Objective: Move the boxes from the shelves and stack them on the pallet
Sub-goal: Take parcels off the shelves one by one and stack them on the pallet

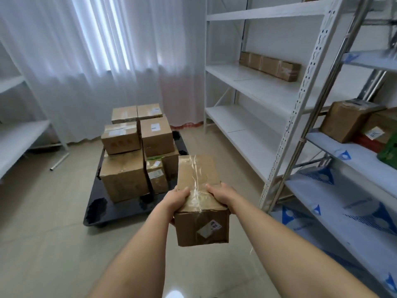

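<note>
I carry a long taped cardboard box [200, 224] in front of me, its near end bearing a label. My left hand [177, 200] grips its left side and my right hand [223, 195] grips its right side, thumbs on top. Ahead on the floor lies a black pallet [111, 211] with several brown boxes [124, 179] stacked in layers. A long box [270, 65] lies on the white shelf unit [257, 82] at the right. Another brown box [345, 123] stands on the nearer shelf rack at far right.
White curtains [96, 61] cover the back wall. A second white shelf unit [19, 134] stands at the left, with a metal tube [59, 162] lying on the floor beside it. A green item [388, 151] and red item sit on the right rack. Tiled floor surrounds the pallet.
</note>
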